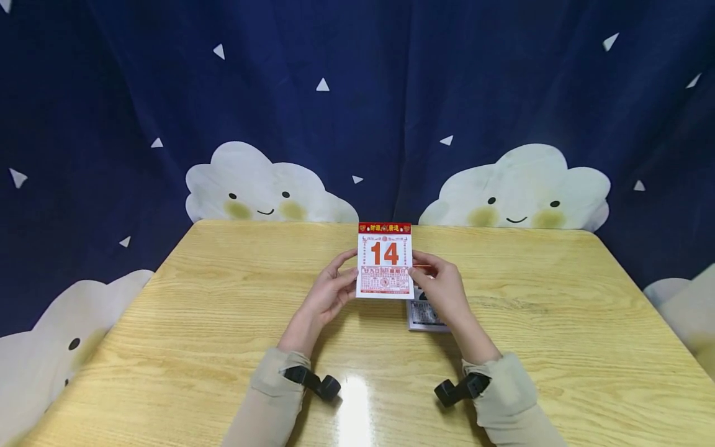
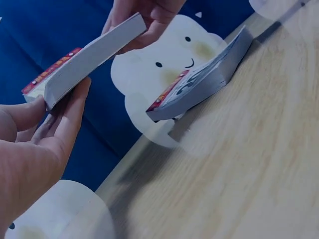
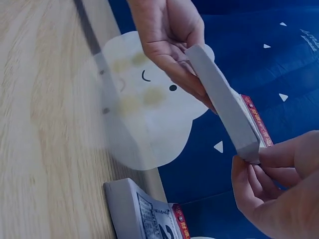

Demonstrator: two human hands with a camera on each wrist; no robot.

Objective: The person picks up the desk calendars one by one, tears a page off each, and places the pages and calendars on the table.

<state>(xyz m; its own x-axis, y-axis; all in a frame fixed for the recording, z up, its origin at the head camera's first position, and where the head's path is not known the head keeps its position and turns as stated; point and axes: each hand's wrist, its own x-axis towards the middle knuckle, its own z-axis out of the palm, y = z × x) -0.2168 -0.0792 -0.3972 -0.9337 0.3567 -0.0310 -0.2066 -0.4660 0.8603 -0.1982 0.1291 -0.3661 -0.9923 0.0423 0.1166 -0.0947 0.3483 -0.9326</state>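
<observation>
A thick tear-off calendar (image 1: 384, 282) is held up facing the head camera, with a red header strip and a large red 14 on its top page. My left hand (image 1: 329, 290) grips its left edge, thumb on the front and fingers behind. On the opposite edge, my right hand (image 1: 447, 290) pinches it the same way. Both wrist views show the white page block (image 2: 94, 59) of this calendar raised off the table. A second tear-off calendar (image 1: 427, 318), printed in black, lies beneath my right hand, which partly covers it in the head view.
The light wooden table (image 1: 223, 298) extends to both sides of the hands. Behind it hangs a dark blue curtain (image 1: 363, 93) with white triangles and smiling clouds. Each sleeved wrist wears a black camera mount (image 1: 313, 382).
</observation>
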